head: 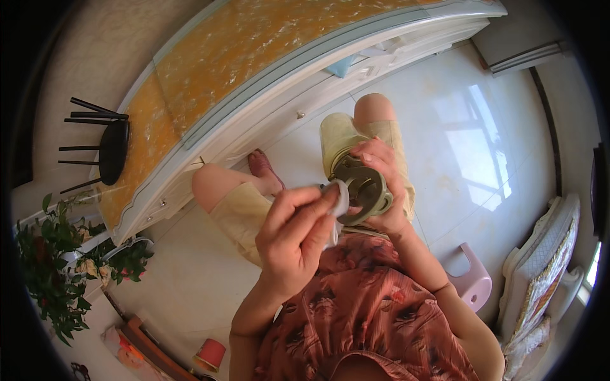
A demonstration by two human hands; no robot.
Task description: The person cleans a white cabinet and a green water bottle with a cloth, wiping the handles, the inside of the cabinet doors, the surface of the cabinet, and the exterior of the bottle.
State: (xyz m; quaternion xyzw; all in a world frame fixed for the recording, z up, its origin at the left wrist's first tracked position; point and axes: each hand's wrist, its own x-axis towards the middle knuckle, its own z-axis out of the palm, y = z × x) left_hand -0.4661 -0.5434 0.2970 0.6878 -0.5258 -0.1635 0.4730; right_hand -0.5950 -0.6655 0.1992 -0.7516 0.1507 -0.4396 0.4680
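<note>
My right hand [388,181] grips a translucent yellow-green bottle [336,131], tilted with its base away from me. Its dark olive cap [367,209] faces me and has a small loop on the side. In my left hand [295,228], a white cloth or tissue [341,200] is pinched between thumb and fingers, right at the cap's edge. Slight blur and the fingers hide part of the cap, so contact between cloth and cap is hard to make out. Both hands are above my lap, in front of my patterned red top [362,295].
Ahead runs a long white cabinet with an orange marbled top [248,62], bearing a black stool with its legs sideways [114,152]. Leafy plants [57,266] stand left. A pink plastic stool [472,281] and a padded chair [538,271] are right; a red bucket [210,355] sits behind left.
</note>
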